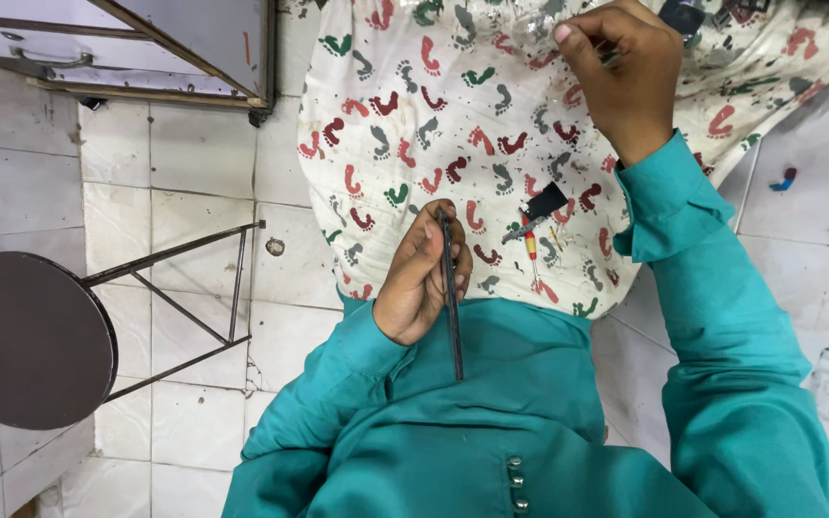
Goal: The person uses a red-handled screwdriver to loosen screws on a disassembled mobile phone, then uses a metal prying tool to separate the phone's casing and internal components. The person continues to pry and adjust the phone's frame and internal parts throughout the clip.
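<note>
Nearest you, your left hand (421,278) is curled around a thin dark tool (451,293) at 6 o'clock, so keep it steady over the cloth (405,115) while your right hand (626,72), at 1 o'clock, pinches something too small to identify.

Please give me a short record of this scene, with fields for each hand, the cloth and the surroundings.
left hand: holds a thin dark tool, its end pointing toward the person
right hand: reaches to the far part of the cloth, fingers curled; grasp unclear
cloth: white, footprint pattern, small screwdriver lying on it
sleeves: teal
surroundings: round stool on white tiled floor
</note>
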